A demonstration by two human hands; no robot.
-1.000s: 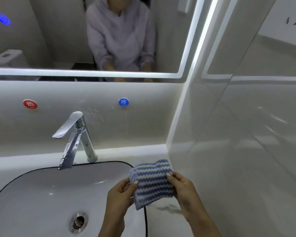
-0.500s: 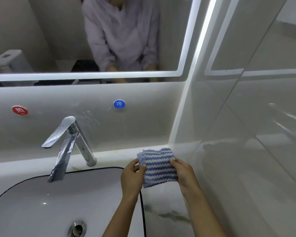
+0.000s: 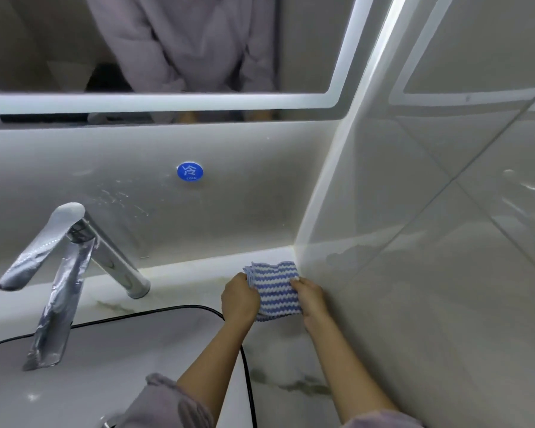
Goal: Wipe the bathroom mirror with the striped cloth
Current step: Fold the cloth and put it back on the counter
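Note:
A folded blue-and-white striped cloth (image 3: 277,290) is held between both hands low over the counter's back right corner, close to the side wall. My left hand (image 3: 239,299) grips its left edge and my right hand (image 3: 312,299) grips its right edge. The bathroom mirror (image 3: 303,41), framed by a lit white strip, hangs on the back wall well above the cloth and reflects a person in a grey top. Neither hand touches the mirror.
A chrome tap (image 3: 74,261) stands at the left behind the white basin (image 3: 112,359). A blue cold-water sticker (image 3: 190,172) sits on the splashback. A glossy tiled wall (image 3: 445,242) closes off the right side. The marble counter (image 3: 288,372) lies under my arms.
Both hands have carried the cloth away from me, from above the basin's edge to the back right corner of the counter. The view has moved closer to the wall.

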